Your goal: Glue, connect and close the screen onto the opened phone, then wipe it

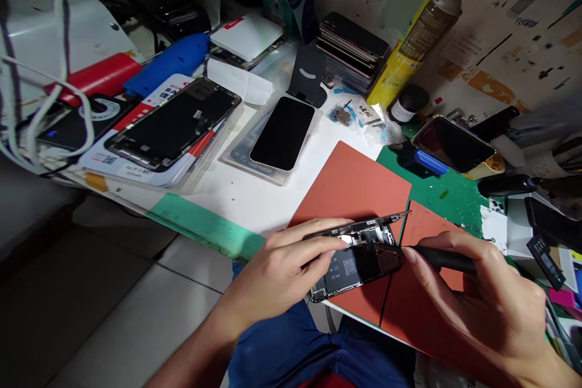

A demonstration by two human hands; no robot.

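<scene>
An opened phone (339, 273) lies at the front edge of an orange-red mat, its battery and inner boards showing. Its screen (364, 225) is tilted up along the far side, seen almost edge-on. My left hand (291, 264) steadies the phone from the left, fingers closed around the raised screen and the frame. Between the thumb and fingers of my right hand (486, 291) is a slim black spudger (448, 259). Its thin tip reaches inside the phone, near the right end of the battery. What exactly the tip touches is too small to make out.
Left of the mat (354, 179), a phone (282, 133) rests on a clear case, with a detached screen (175, 124) on a box beyond. A yellow spray can (413, 42), stacked phone parts (354, 42) and a propped phone (454, 142) stand behind. White cables (59, 91) hang far left.
</scene>
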